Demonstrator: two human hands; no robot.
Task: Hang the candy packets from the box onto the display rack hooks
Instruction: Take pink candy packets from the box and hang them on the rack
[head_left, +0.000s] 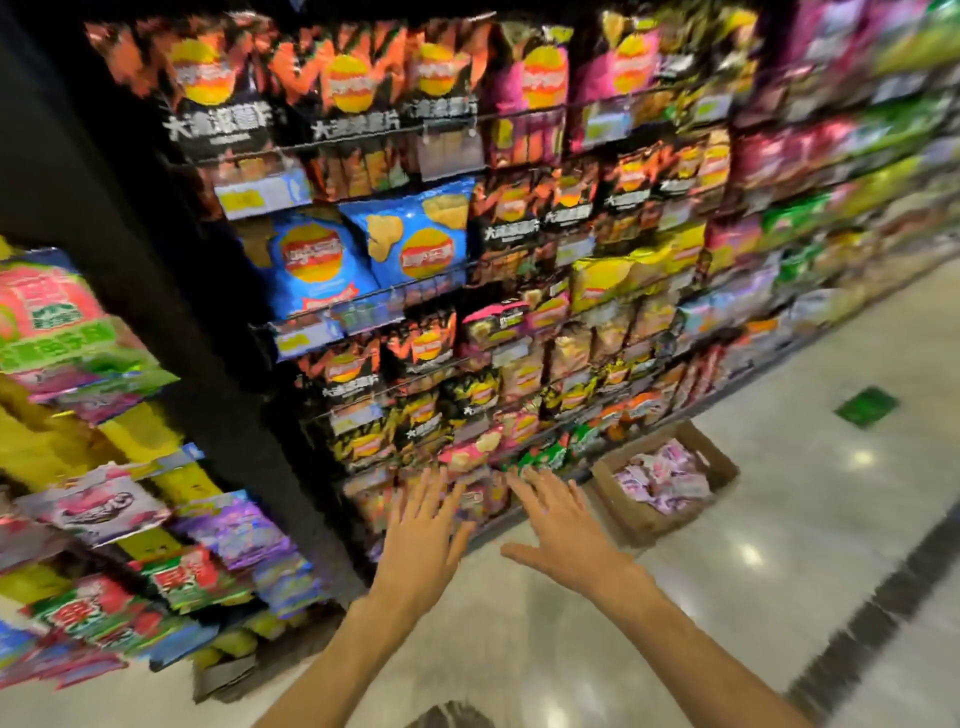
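Note:
A brown cardboard box (719, 457) stands on the floor at the foot of the shelves, right of centre. It holds several pink and white candy packets (665, 475). My left hand (423, 525) and my right hand (558, 517) reach forward and down with fingers spread, holding nothing. The right hand is just left of the box and apart from it. On the far left, the display rack (88, 415) carries hanging packets in pink, green, yellow and purple. The whole view is blurred.
Tall shelves (467, 270) packed with crisp bags fill the middle and right. A dark pillar (171, 291) separates them from the rack. Glossy pale floor (779, 545) with a green square sticker (866, 407) and a dark stripe runs along the right.

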